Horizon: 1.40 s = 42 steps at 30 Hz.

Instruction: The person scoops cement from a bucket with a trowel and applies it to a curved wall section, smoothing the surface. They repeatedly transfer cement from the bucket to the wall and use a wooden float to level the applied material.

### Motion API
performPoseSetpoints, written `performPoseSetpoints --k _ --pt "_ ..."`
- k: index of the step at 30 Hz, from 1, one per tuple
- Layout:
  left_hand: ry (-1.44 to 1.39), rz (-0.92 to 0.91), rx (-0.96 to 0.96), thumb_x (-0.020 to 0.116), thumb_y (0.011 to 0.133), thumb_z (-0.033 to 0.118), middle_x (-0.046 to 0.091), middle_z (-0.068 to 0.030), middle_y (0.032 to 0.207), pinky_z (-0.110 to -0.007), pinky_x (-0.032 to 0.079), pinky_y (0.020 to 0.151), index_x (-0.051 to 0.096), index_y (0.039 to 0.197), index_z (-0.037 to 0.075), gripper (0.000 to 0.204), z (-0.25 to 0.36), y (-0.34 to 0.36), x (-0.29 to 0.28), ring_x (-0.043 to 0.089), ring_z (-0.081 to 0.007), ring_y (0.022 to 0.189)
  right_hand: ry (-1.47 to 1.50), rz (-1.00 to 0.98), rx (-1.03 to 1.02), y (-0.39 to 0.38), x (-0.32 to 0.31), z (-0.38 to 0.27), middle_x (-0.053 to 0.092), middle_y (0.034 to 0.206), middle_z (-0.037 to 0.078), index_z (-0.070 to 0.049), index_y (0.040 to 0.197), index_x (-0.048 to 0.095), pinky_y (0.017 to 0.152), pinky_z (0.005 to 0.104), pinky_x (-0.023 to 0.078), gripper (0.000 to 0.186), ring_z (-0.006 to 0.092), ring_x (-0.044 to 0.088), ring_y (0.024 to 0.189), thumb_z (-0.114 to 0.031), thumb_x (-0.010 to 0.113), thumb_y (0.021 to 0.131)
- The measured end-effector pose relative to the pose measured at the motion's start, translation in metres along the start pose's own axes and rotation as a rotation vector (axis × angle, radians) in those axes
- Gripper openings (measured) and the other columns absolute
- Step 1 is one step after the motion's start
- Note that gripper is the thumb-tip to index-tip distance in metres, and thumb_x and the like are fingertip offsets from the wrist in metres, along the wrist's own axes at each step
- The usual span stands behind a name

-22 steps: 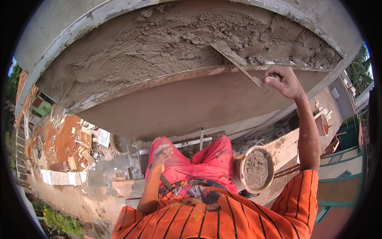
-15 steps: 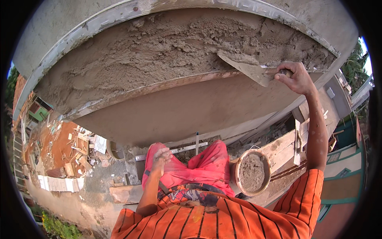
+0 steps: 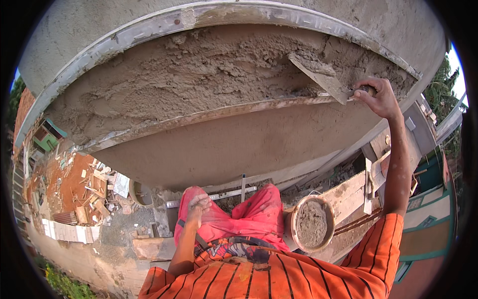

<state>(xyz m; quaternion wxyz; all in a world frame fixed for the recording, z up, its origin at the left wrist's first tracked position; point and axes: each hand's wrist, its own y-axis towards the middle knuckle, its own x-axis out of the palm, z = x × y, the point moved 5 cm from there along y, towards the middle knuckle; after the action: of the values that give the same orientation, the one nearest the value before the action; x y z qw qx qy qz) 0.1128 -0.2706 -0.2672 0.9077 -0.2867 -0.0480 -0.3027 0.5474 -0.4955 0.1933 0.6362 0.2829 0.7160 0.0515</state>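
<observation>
My right hand point(image 3: 380, 96) is wrapped round the handle of a trowel point(image 3: 326, 80). The pointed metal blade lies over rough wet mortar point(image 3: 209, 70), with a lump of mortar on its far side. That mortar fills a band between a long upper metal straightedge point(image 3: 189, 18) and a lower wooden strip point(image 3: 189, 118). Well away from the work, my left hand point(image 3: 198, 209) hangs over my left knee with its fingers curled in, and nothing shows in it. Beside my right thigh stands a bucket point(image 3: 330, 230) holding grey mortar.
Smooth plastered wall point(image 3: 219, 149) extends below the strip. A long level-like bar point(image 3: 226, 194) lies beyond my knees. Wooden planks point(image 3: 348, 193) run past the bucket on the right. Far down on the left are scattered timber and rubble point(image 3: 97, 189) and a round tub point(image 3: 141, 194).
My right hand has moved the trowel to the right along the mortar band. My left hand stays over the knee. The whole view has shifted slightly.
</observation>
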Motion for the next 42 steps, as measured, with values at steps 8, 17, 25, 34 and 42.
performPoseSetpoints --k 8,17,25,34,42 --pt "-0.042 -0.036 0.019 0.060 0.088 0.015 0.066 -0.0059 0.106 -0.029 0.050 0.077 0.061 0.115 0.008 0.028 -0.007 0.002 -0.001 0.065 -0.0166 0.090 -0.144 0.180 0.033 -0.019 -0.040 -0.008 0.067 0.081 0.009 -0.001 0.092 0.068 0.072 0.0318 0.049 0.025 0.0205 0.063 0.072 -0.019 0.075 0.076" --pt "-0.003 -0.003 0.001 0.061 0.084 0.013 0.066 -0.0088 0.109 -0.035 0.049 0.085 0.061 0.115 0.009 0.032 -0.004 0.000 -0.001 0.064 -0.0202 0.094 0.147 -0.080 -0.451 -0.040 -0.028 -0.151 0.061 0.066 0.008 -0.005 0.083 0.069 0.053 0.0324 0.044 0.028 0.0215 0.061 0.058 -0.026 0.082 0.070" --pt "-0.244 -0.346 0.147 0.062 0.088 0.015 0.065 -0.0096 0.111 -0.037 0.049 0.090 0.058 0.119 0.008 0.033 -0.011 0.016 -0.025 0.063 -0.0195 0.099 0.767 -0.814 -0.294 0.023 0.057 -0.193 0.065 0.071 0.005 0.000 0.085 0.070 0.054 0.0275 0.046 0.043 0.0136 0.061 0.063 -0.043 0.073 0.080" --pt "-0.189 0.310 -0.021 0.065 0.083 0.021 0.066 -0.0065 0.100 -0.031 0.049 0.077 0.062 0.113 0.009 0.033 -0.059 -0.025 -0.119 0.063 -0.0173 0.085 0.565 0.178 0.520 -0.181 -0.035 -0.021 0.053 0.062 0.000 -0.001 0.078 0.062 0.048 0.0232 0.039 0.037 0.0065 0.049 0.055 -0.037 0.065 0.086" --pt "0.021 0.020 0.141 0.061 0.088 0.018 0.064 -0.0072 0.104 -0.029 0.046 0.080 0.058 0.115 0.005 0.031 0.017 0.025 -0.046 0.060 -0.0146 0.090 0.906 -0.168 1.044 -0.339 0.170 -0.043 0.054 0.061 -0.001 -0.004 0.076 0.057 0.046 0.0213 0.039 0.029 0.0059 0.049 0.053 -0.027 0.063 0.092"
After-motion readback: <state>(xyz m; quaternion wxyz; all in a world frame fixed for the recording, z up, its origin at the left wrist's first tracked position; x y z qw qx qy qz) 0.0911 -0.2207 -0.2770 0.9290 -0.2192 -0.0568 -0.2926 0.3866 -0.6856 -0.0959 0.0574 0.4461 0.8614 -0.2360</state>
